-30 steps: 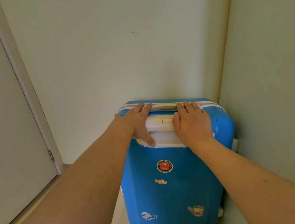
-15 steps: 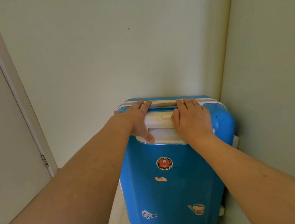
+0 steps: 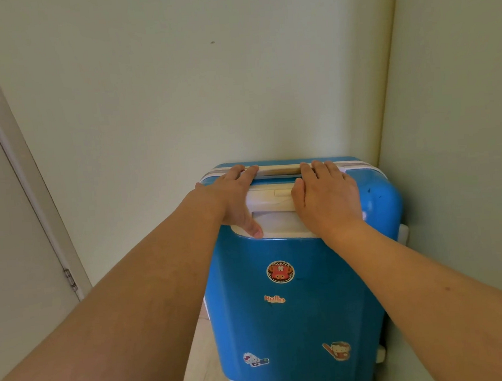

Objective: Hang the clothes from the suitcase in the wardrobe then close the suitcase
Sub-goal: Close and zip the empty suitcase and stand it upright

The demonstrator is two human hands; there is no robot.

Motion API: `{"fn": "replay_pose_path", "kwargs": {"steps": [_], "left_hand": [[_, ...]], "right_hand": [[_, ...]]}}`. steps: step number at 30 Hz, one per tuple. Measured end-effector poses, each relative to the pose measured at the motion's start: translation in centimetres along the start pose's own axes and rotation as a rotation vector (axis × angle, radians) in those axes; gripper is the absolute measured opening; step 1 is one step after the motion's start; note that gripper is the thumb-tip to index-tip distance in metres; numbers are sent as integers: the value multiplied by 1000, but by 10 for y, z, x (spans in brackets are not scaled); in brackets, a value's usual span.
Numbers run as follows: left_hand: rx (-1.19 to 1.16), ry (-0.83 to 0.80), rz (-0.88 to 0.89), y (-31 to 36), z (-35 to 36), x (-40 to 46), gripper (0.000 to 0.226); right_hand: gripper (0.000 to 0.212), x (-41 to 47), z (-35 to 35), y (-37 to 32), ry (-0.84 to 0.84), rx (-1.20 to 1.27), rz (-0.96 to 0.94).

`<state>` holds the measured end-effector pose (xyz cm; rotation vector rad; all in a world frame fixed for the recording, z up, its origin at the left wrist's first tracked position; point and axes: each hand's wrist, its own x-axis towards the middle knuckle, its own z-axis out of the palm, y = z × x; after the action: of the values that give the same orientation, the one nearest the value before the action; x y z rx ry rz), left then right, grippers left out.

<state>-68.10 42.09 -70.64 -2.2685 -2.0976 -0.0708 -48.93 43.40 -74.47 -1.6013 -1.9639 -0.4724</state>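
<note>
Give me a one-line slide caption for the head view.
Both hands, left hand and right hand, rest on the top of an upright blue suitcase standing in a wall corner.

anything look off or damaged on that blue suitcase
Only light wear: the blue hard-shell suitcase has small dark scuff marks on its upper right shoulder. It stands upright and shut in the corner, stickers intact, with the left hand and right hand resting flat on top.

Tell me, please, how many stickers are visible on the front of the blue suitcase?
4: a round red one upper centre, a "Hello" one just below it, one at lower left, one at lower right. The arms may hide others.
</note>
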Motion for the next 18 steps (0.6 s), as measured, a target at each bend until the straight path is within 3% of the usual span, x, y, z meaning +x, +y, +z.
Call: {"fn": "replay_pose_path", "kwargs": {"steps": [10, 18], "left_hand": [[-3, 9, 27, -3, 0, 11, 141], [17, 35, 33, -6, 4, 9, 139]], "right_hand": [[77, 8, 4, 0, -8, -18, 1], [58, 6, 1, 3, -33, 0, -5]]}}
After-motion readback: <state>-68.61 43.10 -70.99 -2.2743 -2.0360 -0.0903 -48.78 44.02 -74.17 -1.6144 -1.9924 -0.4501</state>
